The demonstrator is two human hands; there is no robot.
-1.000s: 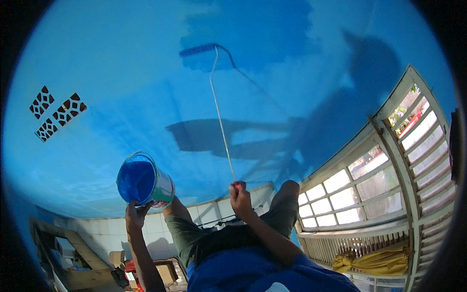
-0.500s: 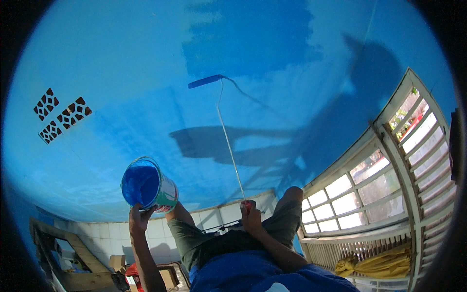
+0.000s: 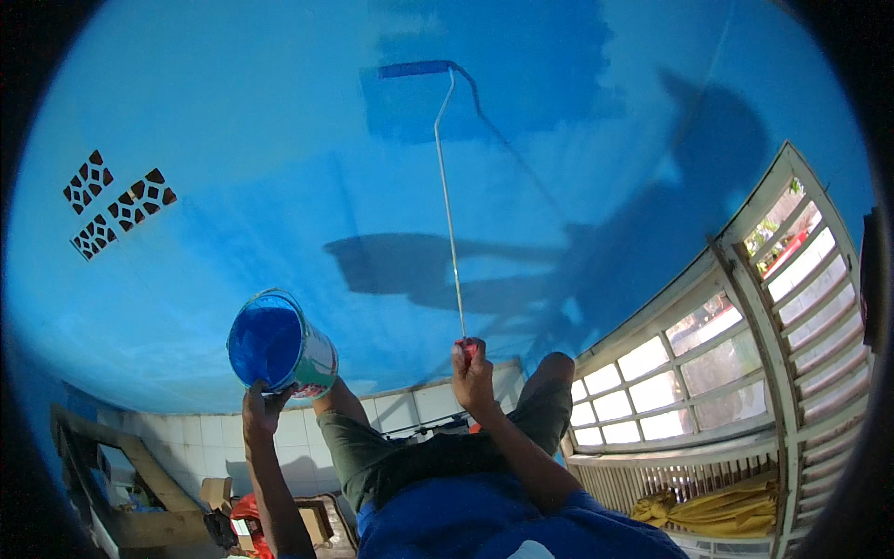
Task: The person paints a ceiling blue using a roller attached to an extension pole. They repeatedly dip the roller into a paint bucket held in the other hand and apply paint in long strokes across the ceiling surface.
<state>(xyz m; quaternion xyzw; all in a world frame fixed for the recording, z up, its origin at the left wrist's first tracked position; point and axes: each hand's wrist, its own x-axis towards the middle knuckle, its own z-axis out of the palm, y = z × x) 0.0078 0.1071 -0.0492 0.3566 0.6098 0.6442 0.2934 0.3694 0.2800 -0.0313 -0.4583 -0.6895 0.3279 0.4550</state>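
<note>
My right hand point(image 3: 474, 377) is wrapped round the red handle of a long-framed paint roller point(image 3: 449, 196). The roller's dark blue sleeve point(image 3: 415, 70) lies at the patch of deeper blue paint point(image 3: 521, 79) on the light blue wall point(image 3: 251, 121). At the left, my left hand point(image 3: 262, 408) grips the lower rim of a tilted paint bucket point(image 3: 319, 361). Blue paint point(image 3: 264, 345) coats the bucket's inside, and its wire handle hangs loose over the top. The undersides of the fingers on the bucket are partly hidden.
Slatted window shutters point(image 3: 792, 279) and a paned window point(image 3: 680, 373) stand at the right, with yellow cloth point(image 3: 717, 511) below. Patterned vent blocks point(image 3: 140, 200) pierce the wall at the left. A wooden frame point(image 3: 154, 475), a cardboard box point(image 3: 216, 492) and white tiles point(image 3: 182, 447) lie lower left.
My right hand has risen, carrying the roller up the wall from below the dark patch onto its left part. The bucket in my left hand has shifted only slightly.
</note>
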